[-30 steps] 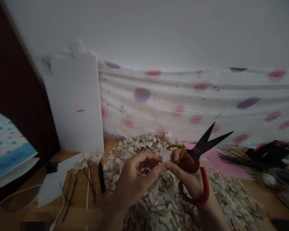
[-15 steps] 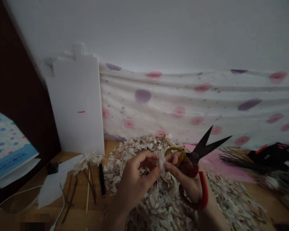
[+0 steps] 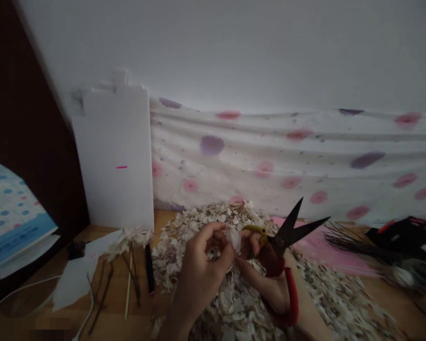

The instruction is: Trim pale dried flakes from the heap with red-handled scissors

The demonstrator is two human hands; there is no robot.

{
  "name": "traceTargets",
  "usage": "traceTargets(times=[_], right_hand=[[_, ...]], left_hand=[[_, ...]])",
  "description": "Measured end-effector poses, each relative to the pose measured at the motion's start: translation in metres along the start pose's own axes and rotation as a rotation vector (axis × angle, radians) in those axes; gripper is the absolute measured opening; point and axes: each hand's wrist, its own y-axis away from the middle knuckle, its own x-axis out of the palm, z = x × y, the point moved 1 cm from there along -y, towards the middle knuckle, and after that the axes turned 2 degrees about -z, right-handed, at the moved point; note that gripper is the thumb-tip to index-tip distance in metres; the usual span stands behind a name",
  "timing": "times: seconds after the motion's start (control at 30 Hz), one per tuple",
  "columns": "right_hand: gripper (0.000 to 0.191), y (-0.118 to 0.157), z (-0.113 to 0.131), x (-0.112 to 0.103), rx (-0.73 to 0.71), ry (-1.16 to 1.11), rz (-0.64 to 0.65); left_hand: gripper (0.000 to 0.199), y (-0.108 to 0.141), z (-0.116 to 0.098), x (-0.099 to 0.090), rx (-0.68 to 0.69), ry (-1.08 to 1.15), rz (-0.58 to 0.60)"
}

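Note:
My left hand point(image 3: 206, 260) pinches a thin, whitish, translucent petal point(image 3: 235, 239) between thumb and fingertips. Close beside it, my right hand point(image 3: 264, 279) has a pair of scissors point(image 3: 286, 239) hooked over it, with red and yellow handles. The scissors' dark blades stand apart and point up and away to the right. Right fingertips are at the petal's edge; whether they touch it I cannot tell. Below and behind both hands spreads a big heap of dry, pale petals point(image 3: 234, 303).
Left on the wooden table point(image 3: 110, 327) are a petal bunch on thin sticks point(image 3: 131, 239), a black marker point(image 3: 149, 270), white paper point(image 3: 71, 282) and a cable. A white board point(image 3: 117, 142) leans at the back. Right lie a pink sheet point(image 3: 326, 251) and dark thin stems point(image 3: 351, 241).
The scissors and my right hand have shifted slightly left and down. My right thumb has slid lower, off the petal's face, while my left hand keeps its pinch. The view has tilted slightly.

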Motion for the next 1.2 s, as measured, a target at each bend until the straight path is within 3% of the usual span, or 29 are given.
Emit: traceTargets(times=[0.5, 0.73, 0.97, 1.2], right_hand=[[0.022, 0.006, -0.011, -0.002, -0.068, 0.202, -0.005], [0.020, 0.005, -0.014, -0.004, -0.068, 0.281, -0.121], [0.021, 0.003, -0.020, -0.006, -0.025, 0.235, -0.126], [0.023, 0.005, -0.022, -0.006, 0.077, 0.115, -0.076]], left_hand=[[0.017, 0.002, -0.005, 0.001, 0.075, -0.143, -0.022], [0.019, 0.002, -0.002, -0.001, 0.041, -0.124, -0.010], [0.012, -0.001, -0.006, 0.000, -0.058, -0.123, 0.097], [0.019, -0.004, -0.004, -0.001, -0.119, -0.035, 0.134]])
